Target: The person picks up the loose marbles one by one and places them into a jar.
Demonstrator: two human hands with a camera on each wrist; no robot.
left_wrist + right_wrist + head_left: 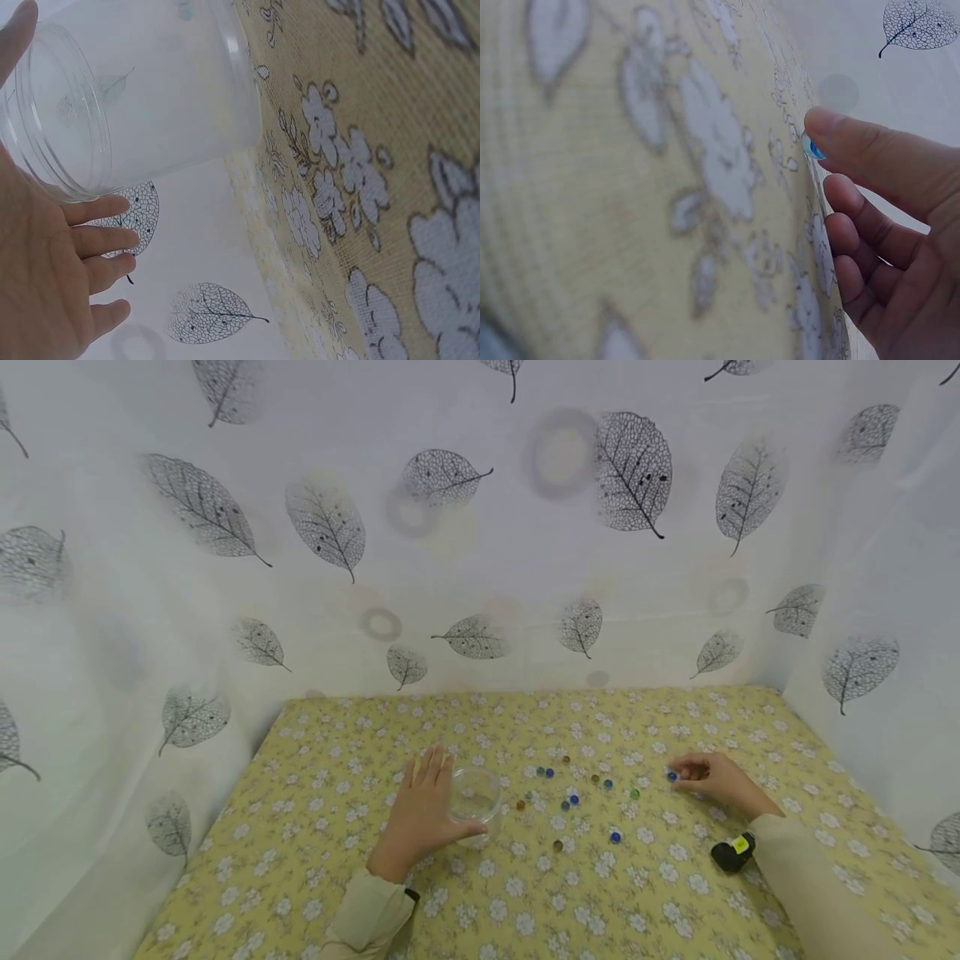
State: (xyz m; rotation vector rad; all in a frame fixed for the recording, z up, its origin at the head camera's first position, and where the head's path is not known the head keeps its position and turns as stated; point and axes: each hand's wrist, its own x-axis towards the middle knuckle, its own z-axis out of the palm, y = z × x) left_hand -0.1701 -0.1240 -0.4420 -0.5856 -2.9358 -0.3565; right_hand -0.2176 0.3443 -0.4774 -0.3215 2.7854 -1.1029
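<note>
A clear, wide-mouthed plastic jar (476,806) stands upright on the flowered cloth. Against its left side rests my left hand (422,818), fingers straight and thumb spread across the near side. The left wrist view has the jar (165,97) beyond the palm, its ringed neck close to the fingers. Over to the right, my right hand (712,778) pinches a blue marble (672,776) down at the cloth. In the right wrist view the marble (812,147) shows at the thumb tip; the index finger is mostly hidden behind the thumb, and the other fingers are curled.
Several loose marbles lie between the hands, among them a dark blue marble (616,837), a green marble (635,793) and an amber marble (521,805). The yellow flowered cloth (315,827) covers the table. A white leaf-print curtain (495,577) encloses the back and sides.
</note>
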